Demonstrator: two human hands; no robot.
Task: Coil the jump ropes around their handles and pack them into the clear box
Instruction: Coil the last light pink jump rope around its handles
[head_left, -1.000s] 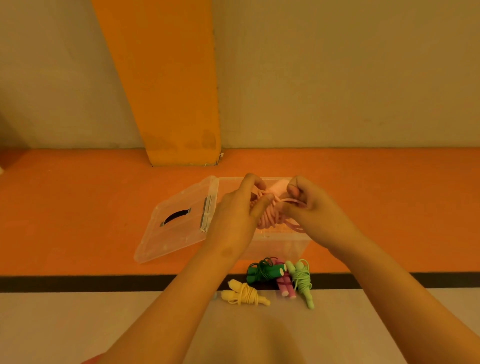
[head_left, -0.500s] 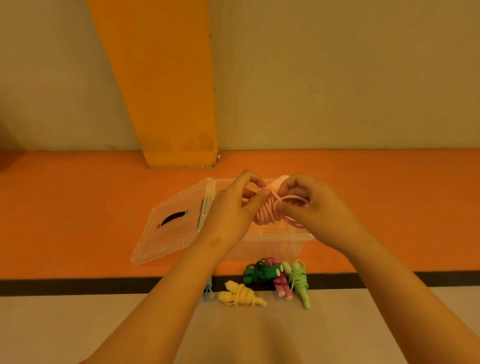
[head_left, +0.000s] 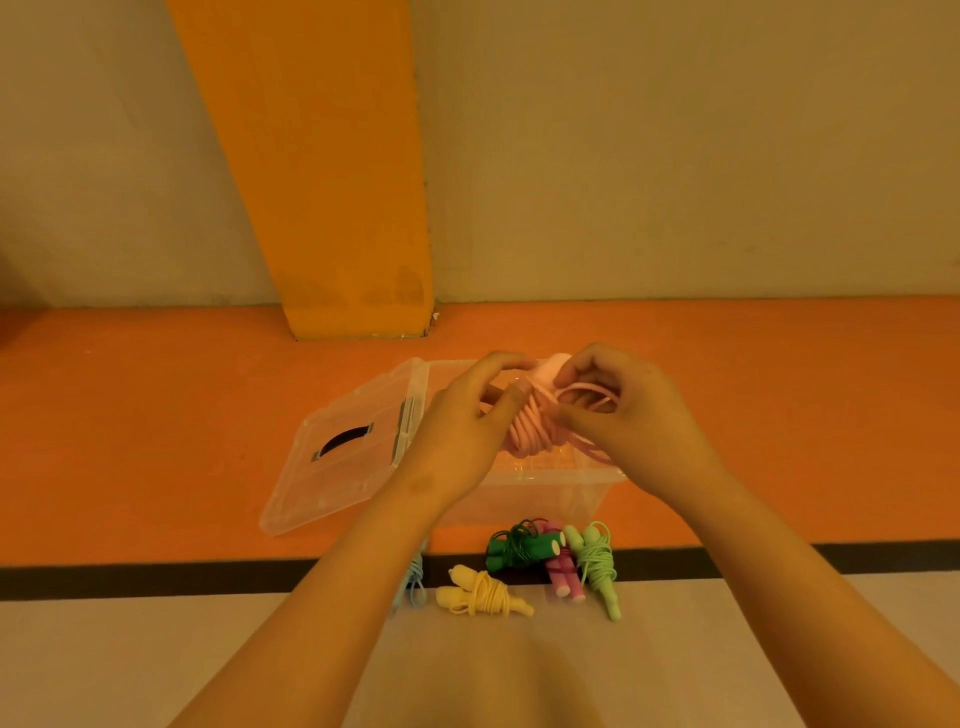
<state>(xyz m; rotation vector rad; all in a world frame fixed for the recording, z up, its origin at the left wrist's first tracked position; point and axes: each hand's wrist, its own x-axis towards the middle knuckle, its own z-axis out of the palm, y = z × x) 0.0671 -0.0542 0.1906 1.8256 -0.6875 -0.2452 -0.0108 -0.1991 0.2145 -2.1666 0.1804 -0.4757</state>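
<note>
The left hand (head_left: 462, 431) is curled round the coiled pink rope (head_left: 527, 434), its thumb lying across the coils and its fingertips hooked over the far side. The right hand (head_left: 639, 415) pinches a loose loop of the same rope between thumb and bent fingers, just right of the coil. The pale handle (head_left: 553, 370) pokes up between the two sets of fingertips.

A second ago a strand ran taut from one hand to the other and little of the handle showed. Now that strand is a rounded double loop at the right fingers, the handle end is plain to see, and the coil sits slightly higher.

The box (head_left: 550, 499) lies open directly under the fingers, and the pink rope is held above it, not yet inside. Its lid (head_left: 353, 447) lies left of the left fingers.

Nearer the person than the fingers, in front of the box, lie four wound ropes: green rope (head_left: 519, 548), magenta rope (head_left: 563, 577), light-green rope (head_left: 597, 564) and yellow rope (head_left: 483, 597). A blue rope (head_left: 415, 579) peeks out beside the left forearm. It was hidden a second ago.
</note>
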